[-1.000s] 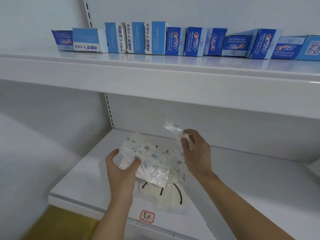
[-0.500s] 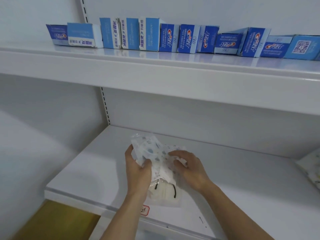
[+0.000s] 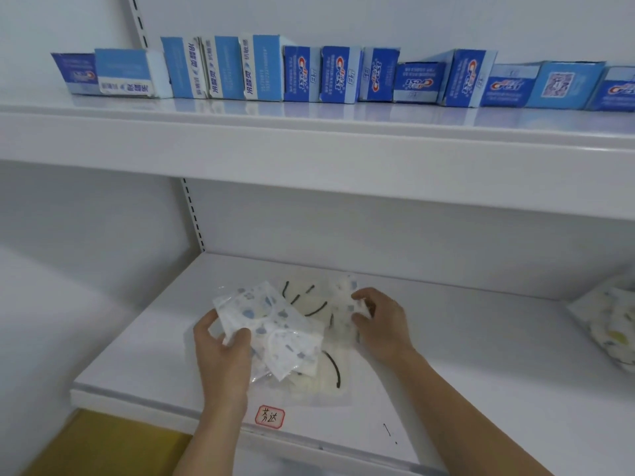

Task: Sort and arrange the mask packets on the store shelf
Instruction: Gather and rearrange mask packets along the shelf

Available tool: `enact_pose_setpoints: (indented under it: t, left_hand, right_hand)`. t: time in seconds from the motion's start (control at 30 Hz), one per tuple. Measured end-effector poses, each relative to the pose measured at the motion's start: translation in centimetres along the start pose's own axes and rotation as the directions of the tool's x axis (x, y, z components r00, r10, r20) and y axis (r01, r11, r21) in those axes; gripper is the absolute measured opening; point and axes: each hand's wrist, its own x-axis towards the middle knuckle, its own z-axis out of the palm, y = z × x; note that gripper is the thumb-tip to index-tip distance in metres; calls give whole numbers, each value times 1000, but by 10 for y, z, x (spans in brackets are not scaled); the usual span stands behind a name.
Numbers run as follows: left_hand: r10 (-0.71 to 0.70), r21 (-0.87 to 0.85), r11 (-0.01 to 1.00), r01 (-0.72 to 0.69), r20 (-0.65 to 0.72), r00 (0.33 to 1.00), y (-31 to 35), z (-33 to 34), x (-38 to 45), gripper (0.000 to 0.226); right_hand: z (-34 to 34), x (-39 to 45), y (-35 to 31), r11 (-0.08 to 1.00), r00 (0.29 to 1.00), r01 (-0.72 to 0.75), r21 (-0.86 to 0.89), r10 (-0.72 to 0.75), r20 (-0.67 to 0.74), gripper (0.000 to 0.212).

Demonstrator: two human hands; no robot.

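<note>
Head view: packet edges blur together (clear wrap). Left hand (image 3: 220,352) pinches blue-print mask packets (image 3: 271,333); right hand (image 3: 381,326) pinches another packet (image 3: 343,304), all over lower shelf (image 3: 137,355).

Upper shelf (image 3: 309,146): white, carries a row of boxes.
Toothpaste boxes (image 3: 302,75): blue, some upright, some lying flat, set along the back.
Slotted upright (image 3: 193,214): at the back corner.
Floor (image 3: 103,448): yellow, lower left.
</note>
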Motion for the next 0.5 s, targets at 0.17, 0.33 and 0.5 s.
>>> enact_pose_setpoints:
  t: [0.17, 0.33, 0.5]
  left_hand:
    - [39, 113, 992, -59, 177, 983, 11, 3, -1, 41]
    - [38, 148, 983, -111, 426, 904, 13, 32, -13, 40]
    - [20, 176, 978, -107, 434, 901, 10, 50, -20, 27]
  right_hand:
    - [-38, -25, -24, 508, 981, -153, 848, 184, 66, 46]
    - [-33, -57, -44, 703, 967, -196, 684, 21, 255, 45]
    - [-23, -67, -32, 609, 929, -350, 712, 130, 345, 82]
